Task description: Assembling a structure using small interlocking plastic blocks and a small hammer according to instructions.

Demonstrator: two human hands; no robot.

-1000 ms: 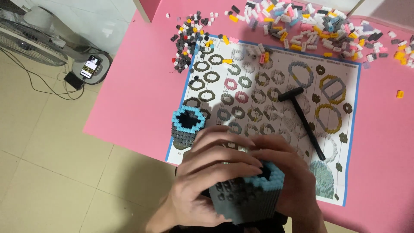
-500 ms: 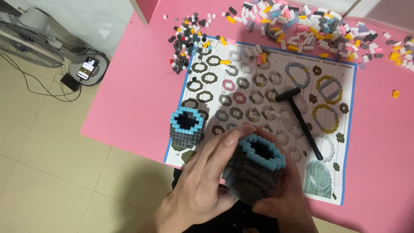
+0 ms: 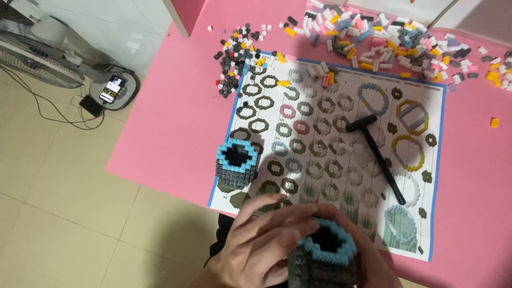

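Note:
Both my hands wrap a hollow dark grey brick tube with a light blue rim at the bottom of the view, its opening facing up. My left hand covers its left side, fingers stretched across the top. My right hand cups its right side and is mostly hidden behind it. A second, similar grey tube with a blue rim stands on the lower left corner of the printed instruction sheet, apart from my hands.
A small black hammer lies on the sheet. Several loose small bricks in many colours are scattered along the far edge of the pink table, with a darker pile at the upper left. On the tiled floor are a fan, a phone and cables.
The tube in my hands has sunk lower in view and turned so its blue-rimmed opening faces up. My left fingers have spread over its left side. The view shifted slightly.

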